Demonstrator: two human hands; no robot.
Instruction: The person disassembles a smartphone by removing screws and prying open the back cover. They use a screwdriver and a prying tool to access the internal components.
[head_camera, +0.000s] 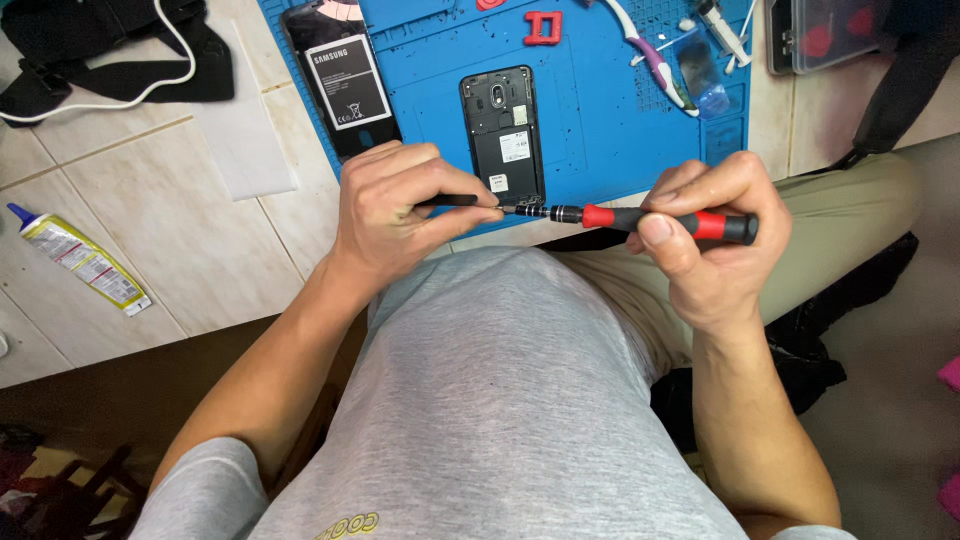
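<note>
Red and black, the screwdriver (640, 217) lies level between both hands just off the near edge of the blue mat (600, 110), above the person's grey shirt. Its handle has a red collar, a black grip and a red band, with a silver knurled neck that narrows to a thin dark shaft. The right hand (700, 235) wraps closed around the handle, thumb pressed on the grip. The left hand (395, 205) pinches the shaft end between thumb and fingertips; the very tip is covered by those fingers, so what sits there cannot be made out. On the mat, just beyond the hands, lies a black phone (502, 130) with its back cover off and the empty battery bay showing. A battery (348, 82) rests on a dark back cover at the mat's left edge. Toward the mat's far right corner lie a toothbrush (650, 55) and a small clear pouch (700, 70). A clear plastic box (830, 35) at the worktop's far right is cut off; red shapes show inside. A glue tube (80, 258) lies on the tiles at the left.
</note>
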